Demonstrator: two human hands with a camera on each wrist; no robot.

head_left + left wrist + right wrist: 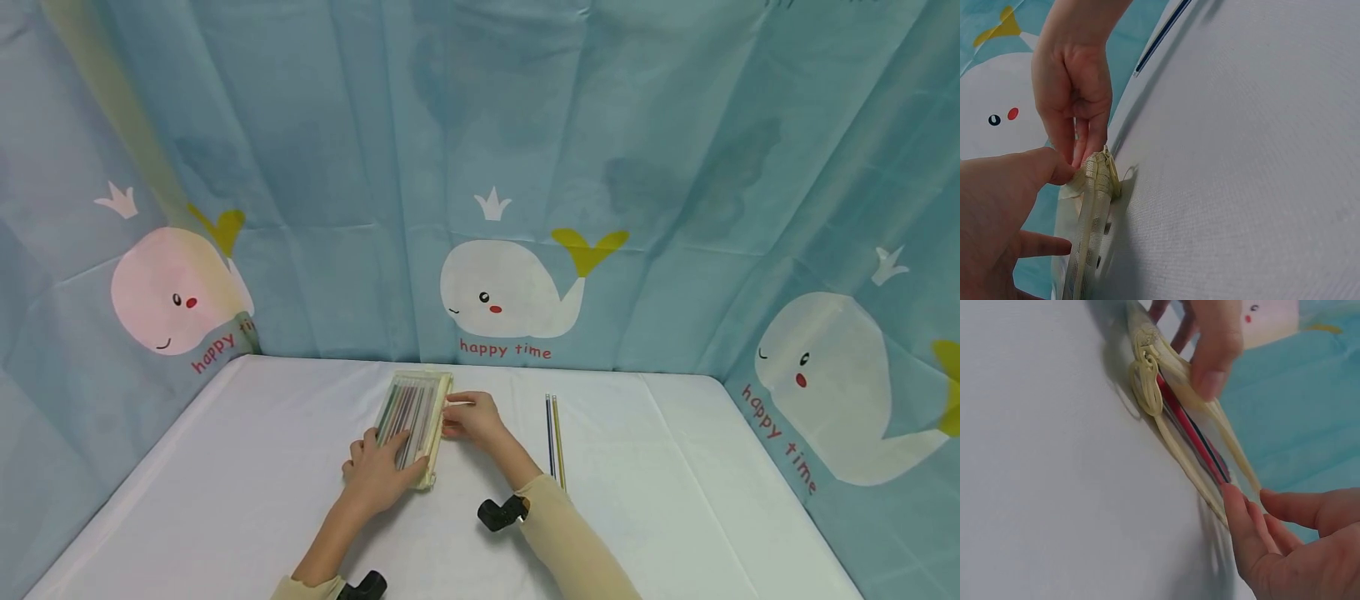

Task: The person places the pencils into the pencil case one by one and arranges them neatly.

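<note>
A clear pencil case [427, 379] with pale yellow edging lies on the table, several coloured pencils [403, 408] inside it. Across its near part my left hand [380, 479] holds it, fingers over the top and left side, thumb at the right edge. My right hand [474, 417] pinches that same edge farther up. Between the two hands the zip side gapes in the right wrist view, showing a red pencil [1191, 431] and darker ones within. A yellow cord loop [1146, 387] hangs at the zip's near end.
To the right lie a blue pencil [551, 433] and a yellow pencil [558, 433] side by side, their near ends hidden by the right sleeve [573, 533]. A blue whale-print curtain [517, 167] surrounds the white table [660, 500] at the back and sides.
</note>
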